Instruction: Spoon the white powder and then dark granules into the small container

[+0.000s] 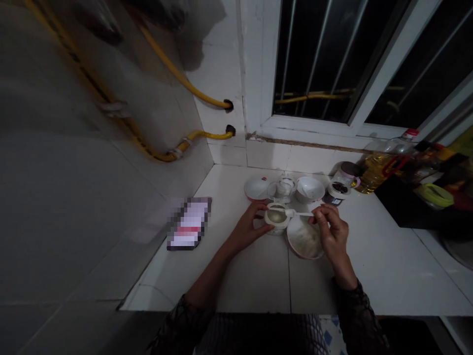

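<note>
My left hand [253,227] is closed around the side of a small jar [277,228] with a pale rim, standing on the counter. Between the fingers of my right hand [331,231] is the handle of a small white spoon [301,214]. The spoon's bowl end is over the right side of the jar's mouth. Just below the spoon and partly behind my right hand sits a white bowl [305,241] with a pale, whitish content that I cannot make out exactly.
Behind the jar stand a white dish [255,189], a clear glass container [286,186] and another white bowl [310,189]. A dark-filled jar [337,192] and an oil bottle [375,170] are at the right. A phone [189,224] lies left, by the tiled wall.
</note>
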`<state>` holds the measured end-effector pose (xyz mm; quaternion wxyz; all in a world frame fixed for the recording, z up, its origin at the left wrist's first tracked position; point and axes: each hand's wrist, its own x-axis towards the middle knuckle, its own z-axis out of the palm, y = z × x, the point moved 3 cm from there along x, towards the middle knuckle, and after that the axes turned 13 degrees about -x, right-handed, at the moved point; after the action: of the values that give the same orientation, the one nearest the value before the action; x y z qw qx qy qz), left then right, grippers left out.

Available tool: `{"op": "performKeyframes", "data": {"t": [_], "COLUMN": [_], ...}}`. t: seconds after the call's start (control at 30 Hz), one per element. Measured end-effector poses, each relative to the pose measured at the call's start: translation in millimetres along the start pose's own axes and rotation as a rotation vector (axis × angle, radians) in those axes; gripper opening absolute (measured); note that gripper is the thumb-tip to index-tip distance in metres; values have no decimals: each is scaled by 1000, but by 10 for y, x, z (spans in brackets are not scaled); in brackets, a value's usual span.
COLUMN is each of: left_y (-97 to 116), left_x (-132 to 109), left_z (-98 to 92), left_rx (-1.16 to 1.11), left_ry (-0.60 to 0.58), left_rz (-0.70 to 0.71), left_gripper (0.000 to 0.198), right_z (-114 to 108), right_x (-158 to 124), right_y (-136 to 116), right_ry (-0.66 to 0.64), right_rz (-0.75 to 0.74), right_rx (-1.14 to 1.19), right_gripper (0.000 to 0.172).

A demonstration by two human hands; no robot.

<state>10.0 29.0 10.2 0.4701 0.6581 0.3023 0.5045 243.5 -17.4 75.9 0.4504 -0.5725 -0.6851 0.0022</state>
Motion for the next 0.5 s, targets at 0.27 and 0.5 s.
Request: {"op": "performKeyframes", "data": {"t": [0.27,0.5], "left_y": [-2,-1], "left_x": [0,-5], "left_z": [-7,-8], "left_rx": [16,19], "left_ry": [4,-8], "left_rz": [-7,-1], "left_gripper": [39,38], "right_z": [-139,60], "right_x": [46,-26], "right_y": [374,266], "right_ry": [-177,-487], "right_rz": [-59,-133], "right_rx": [-194,-144], "right_gripper": [22,25]}}
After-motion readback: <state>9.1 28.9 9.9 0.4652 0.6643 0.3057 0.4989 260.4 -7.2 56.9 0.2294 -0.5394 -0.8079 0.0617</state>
